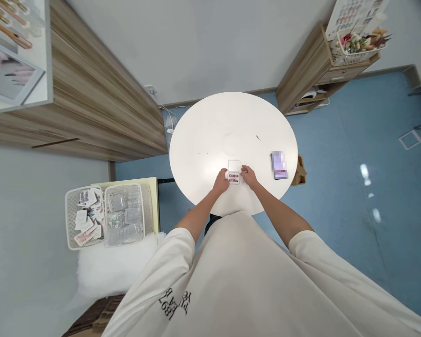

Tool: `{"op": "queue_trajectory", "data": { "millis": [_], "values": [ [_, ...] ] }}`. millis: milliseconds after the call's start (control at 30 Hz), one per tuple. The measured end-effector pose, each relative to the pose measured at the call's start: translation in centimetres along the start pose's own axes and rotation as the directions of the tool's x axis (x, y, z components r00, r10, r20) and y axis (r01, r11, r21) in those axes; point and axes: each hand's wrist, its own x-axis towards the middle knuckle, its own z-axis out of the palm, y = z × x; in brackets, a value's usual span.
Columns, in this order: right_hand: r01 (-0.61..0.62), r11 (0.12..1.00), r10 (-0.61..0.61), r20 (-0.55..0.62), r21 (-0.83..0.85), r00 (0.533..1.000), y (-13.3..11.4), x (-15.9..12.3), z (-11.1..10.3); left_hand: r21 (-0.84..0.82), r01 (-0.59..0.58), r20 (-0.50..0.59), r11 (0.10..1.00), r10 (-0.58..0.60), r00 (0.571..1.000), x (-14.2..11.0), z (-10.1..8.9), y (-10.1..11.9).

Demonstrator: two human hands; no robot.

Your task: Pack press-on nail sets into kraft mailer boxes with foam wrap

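Note:
A small clear plastic case (234, 165) stands with its lid raised near the front of the round white table (210, 121). Two rows of small reddish pieces, which look like press-on nails (233, 176), lie in its lower half. My left hand (222, 180) is closed on the case's left edge, thumb toward the front. At the right edge, my right hand (249, 176) has bent fingers against the case; its exact contact is too small to make out fully.
A purple blurred item (279, 165) and a small dark thin item (258, 137) lie on the table. To the left, white baskets (107, 187) hold cards and clear cases. Wooden cabinets (126, 93) flank the table; a cardboard box (301, 171) is on the floor.

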Motion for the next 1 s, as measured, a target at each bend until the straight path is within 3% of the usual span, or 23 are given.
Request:
{"op": "queue_trajectory", "data": {
  "millis": [100,200,367,533,733,1000],
  "values": [
    [0.008,0.999,-0.008,-0.012,0.044,1.0,-0.5,0.5,0.0,-0.139,0.107,-0.031,0.985,-0.112,0.993,2.4,-0.1,0.3],
    [-0.013,0.997,0.013,-0.009,0.081,1.0,-0.8,0.9,0.1,-0.232,0.162,0.037,0.959,-0.158,0.987,4.2,-0.2,0.4],
    [-0.027,0.995,0.027,0.008,0.096,1.0,-1.1,0.7,0.1,-0.331,0.231,0.097,0.915,-0.211,0.973,5.1,-0.4,0.5],
    [0.01,0.993,-0.015,0.041,0.117,0.999,-2.2,-0.3,-0.1,-0.309,0.215,0.063,0.926,-0.206,0.977,4.4,-1.7,1.4],
    [0.035,0.988,-0.046,0.073,0.149,0.996,-3.5,-1.4,0.1,-0.272,0.075,-0.026,0.959,-0.085,0.996,3.1,-2.7,2.9],
    [0.08,0.996,-0.083,0.095,0.033,0.992,-1.8,-3.6,0.0,-0.161,0.03,-0.038,0.986,-0.037,0.999,-0.8,-2.3,1.7]
  ]
}}
